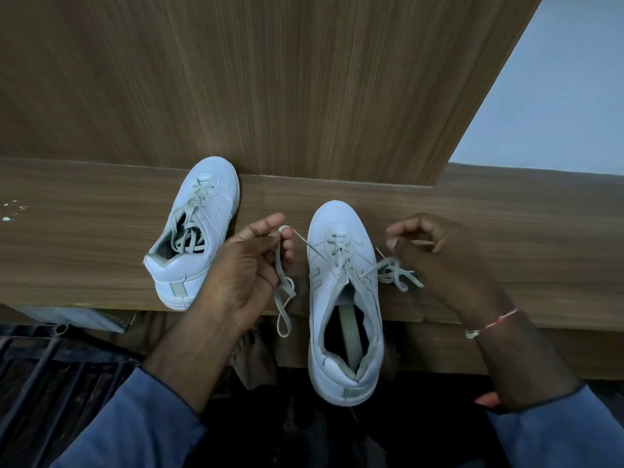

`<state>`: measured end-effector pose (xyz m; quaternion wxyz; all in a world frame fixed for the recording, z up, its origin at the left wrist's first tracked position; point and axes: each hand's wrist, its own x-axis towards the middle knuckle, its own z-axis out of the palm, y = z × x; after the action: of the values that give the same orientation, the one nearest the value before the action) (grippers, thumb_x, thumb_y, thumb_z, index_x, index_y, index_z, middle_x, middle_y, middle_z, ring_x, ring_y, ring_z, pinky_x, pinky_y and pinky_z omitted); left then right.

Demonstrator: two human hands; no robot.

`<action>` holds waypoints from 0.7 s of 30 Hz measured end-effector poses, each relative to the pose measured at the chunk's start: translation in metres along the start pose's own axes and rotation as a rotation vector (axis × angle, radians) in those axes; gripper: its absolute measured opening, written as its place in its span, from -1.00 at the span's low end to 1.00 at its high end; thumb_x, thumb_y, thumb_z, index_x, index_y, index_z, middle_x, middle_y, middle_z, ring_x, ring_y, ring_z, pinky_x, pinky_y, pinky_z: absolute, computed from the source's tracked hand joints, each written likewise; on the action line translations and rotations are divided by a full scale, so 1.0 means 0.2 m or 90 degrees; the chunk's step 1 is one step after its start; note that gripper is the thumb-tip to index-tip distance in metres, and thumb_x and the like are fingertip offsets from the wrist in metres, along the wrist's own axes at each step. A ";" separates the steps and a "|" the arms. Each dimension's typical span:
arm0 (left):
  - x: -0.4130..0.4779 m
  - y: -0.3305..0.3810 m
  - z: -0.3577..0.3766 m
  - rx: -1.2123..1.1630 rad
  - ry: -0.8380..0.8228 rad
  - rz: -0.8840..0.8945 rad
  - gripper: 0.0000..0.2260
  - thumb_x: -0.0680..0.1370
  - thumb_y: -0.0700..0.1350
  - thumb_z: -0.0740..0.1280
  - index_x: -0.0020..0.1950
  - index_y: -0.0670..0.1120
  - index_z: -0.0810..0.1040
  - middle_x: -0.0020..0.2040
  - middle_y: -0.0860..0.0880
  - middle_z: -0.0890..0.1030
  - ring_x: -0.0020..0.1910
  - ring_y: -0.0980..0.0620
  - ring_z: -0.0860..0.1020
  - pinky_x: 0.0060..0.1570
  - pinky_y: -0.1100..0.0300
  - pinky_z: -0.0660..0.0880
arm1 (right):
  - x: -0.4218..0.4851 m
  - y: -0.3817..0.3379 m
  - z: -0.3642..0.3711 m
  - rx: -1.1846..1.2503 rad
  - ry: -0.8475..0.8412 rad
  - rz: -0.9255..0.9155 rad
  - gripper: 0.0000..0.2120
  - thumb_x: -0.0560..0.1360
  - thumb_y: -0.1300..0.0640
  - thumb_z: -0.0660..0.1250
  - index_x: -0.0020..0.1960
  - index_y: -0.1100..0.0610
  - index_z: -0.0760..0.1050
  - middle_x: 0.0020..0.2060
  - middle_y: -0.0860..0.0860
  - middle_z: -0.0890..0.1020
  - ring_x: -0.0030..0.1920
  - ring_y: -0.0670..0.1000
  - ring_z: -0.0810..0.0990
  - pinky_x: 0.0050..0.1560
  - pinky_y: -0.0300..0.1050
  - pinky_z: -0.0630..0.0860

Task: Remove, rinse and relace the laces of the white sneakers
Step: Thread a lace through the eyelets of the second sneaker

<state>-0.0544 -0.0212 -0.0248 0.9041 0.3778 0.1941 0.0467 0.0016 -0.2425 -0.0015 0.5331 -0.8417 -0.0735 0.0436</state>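
Two white sneakers lie on a wooden ledge (506,231). The left sneaker (199,231) is fully laced and leans toward the left. The right sneaker (344,298) points away from me, its heel hanging past the ledge's front edge. Its grey lace (339,251) crosses only the lower eyelets. My left hand (250,268) pinches one lace end, which dangles in loops below the fingers. My right hand (442,261) grips the other end, bunched and blurred beside the shoe.
A tall wood-grain panel (270,79) rises right behind the ledge, with a pale wall (557,96) at the right. Below the ledge are bare feet (253,356), a dark floor and a black metal rack (50,366) at the lower left.
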 end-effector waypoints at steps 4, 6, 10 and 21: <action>-0.05 0.00 0.07 -0.085 -0.048 -0.038 -0.74 0.55 -0.44 0.13 0.09 -0.25 0.54 -0.22 -0.14 0.60 -0.24 0.01 0.63 -0.17 0.21 0.61 | -0.09 -0.14 0.12 0.128 -0.005 -0.030 -0.92 0.48 0.24 0.42 -0.05 0.11 0.61 -0.25 0.04 0.71 -0.25 -0.05 0.68 -0.18 -0.23 0.58; -0.07 -0.01 0.10 -0.087 -0.059 -0.032 -0.73 0.54 -0.45 0.13 0.10 -0.26 0.56 -0.16 -0.15 0.62 -0.17 0.00 0.64 -0.13 0.22 0.61 | -0.15 -0.18 0.20 0.052 -0.091 -0.046 -0.82 0.48 0.14 0.43 0.07 0.03 0.54 -0.22 -0.05 0.72 -0.21 -0.13 0.68 -0.12 -0.27 0.56; -0.11 -0.03 0.12 -0.093 -0.069 -0.023 -0.65 0.41 -0.43 0.20 0.14 -0.26 0.55 -0.04 -0.16 0.66 -0.02 -0.03 0.66 -0.05 0.24 0.61 | -0.19 -0.20 0.32 -0.017 -0.148 -0.087 -0.56 0.45 0.08 0.47 0.20 -0.20 0.35 -0.23 -0.13 0.71 -0.20 -0.21 0.65 -0.10 -0.22 0.51; -0.06 -0.01 0.07 -0.104 0.003 -0.030 -0.62 0.47 -0.53 0.06 0.16 -0.29 0.50 -0.22 -0.13 0.53 -0.32 0.08 0.57 -0.32 0.32 0.52 | -0.12 -0.26 0.16 0.541 -0.112 0.152 -0.76 0.44 0.38 0.25 0.05 0.16 0.49 -0.38 0.06 0.57 -0.44 0.01 0.56 -0.34 -0.12 0.56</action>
<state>-0.0600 -0.0355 -0.0130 0.9323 0.2980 0.2009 0.0421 -0.0311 -0.1954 0.0320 0.8144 -0.5439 0.0031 0.2025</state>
